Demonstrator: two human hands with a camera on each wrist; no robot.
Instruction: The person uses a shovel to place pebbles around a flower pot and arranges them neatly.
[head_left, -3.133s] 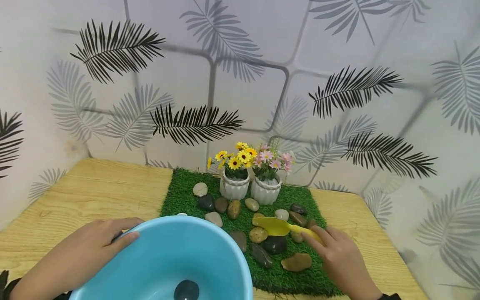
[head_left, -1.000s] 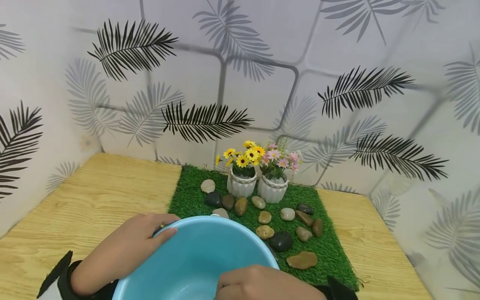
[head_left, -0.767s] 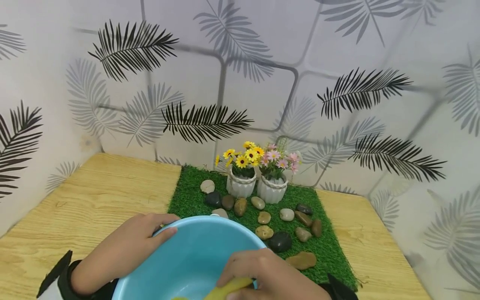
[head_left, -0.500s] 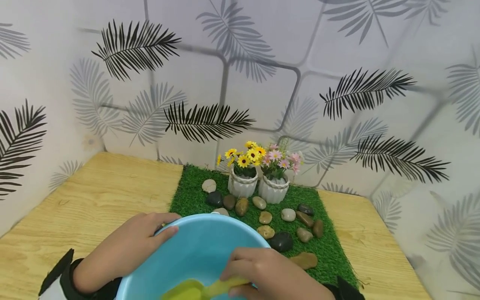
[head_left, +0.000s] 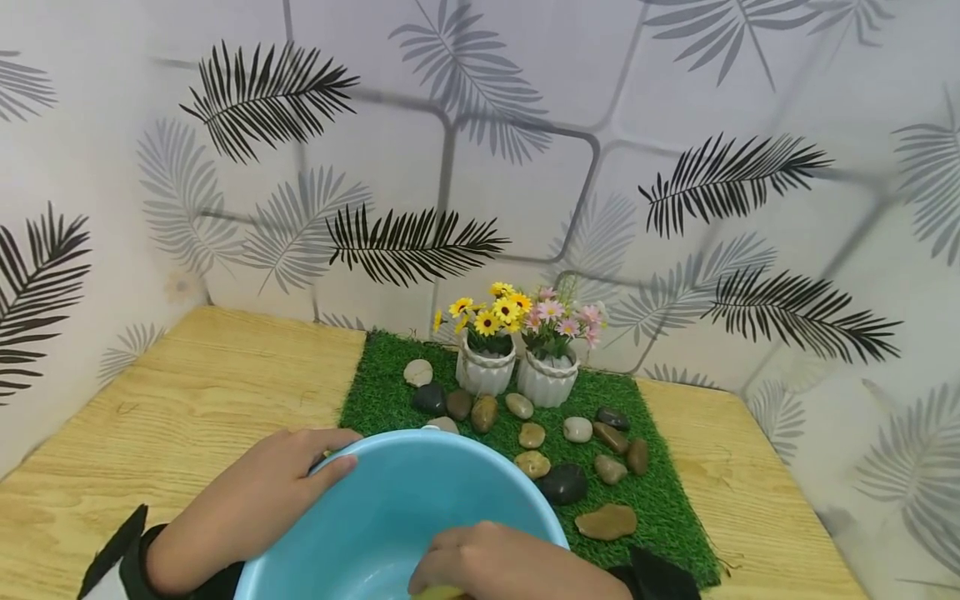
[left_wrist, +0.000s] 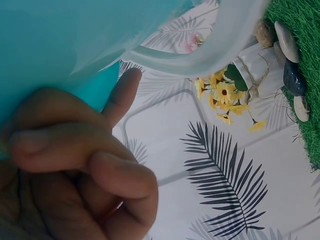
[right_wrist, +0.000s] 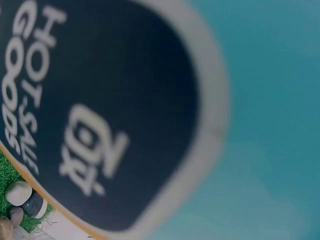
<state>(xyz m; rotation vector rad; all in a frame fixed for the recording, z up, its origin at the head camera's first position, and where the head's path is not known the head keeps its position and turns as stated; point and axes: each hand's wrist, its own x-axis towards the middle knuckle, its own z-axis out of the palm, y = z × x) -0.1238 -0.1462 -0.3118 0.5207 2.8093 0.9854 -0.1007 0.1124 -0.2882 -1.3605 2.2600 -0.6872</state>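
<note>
My left hand (head_left: 277, 492) grips the left rim of a light blue plastic bucket (head_left: 420, 442), thumb inside the rim. In the left wrist view the curled fingers (left_wrist: 120, 175) lie against the bucket's outer wall, near its pale curved handle (left_wrist: 215, 55). My right hand (head_left: 502, 562) is down inside the bucket, holding the handle of a yellow hand shovel (head_left: 438, 592). Only a bit of yellow shows under the fingers; the blade is hidden. The right wrist view looks closely at a dark printed label (right_wrist: 115, 110) on the blue wall, with no hand visible.
Behind the bucket lies a green turf mat (head_left: 660, 517) with several loose stones, among them a black stone (head_left: 562, 485) and a flat brown stone (head_left: 606, 522). White pots with yellow flowers (head_left: 487, 321) and pink flowers (head_left: 558, 321) stand at the back, against the wall.
My right hand has carried the yellow shovel from over the stones into the bucket; its blade, visible half a second ago, has dipped from sight. The bucket appears further right than 3.1 s ago.
</note>
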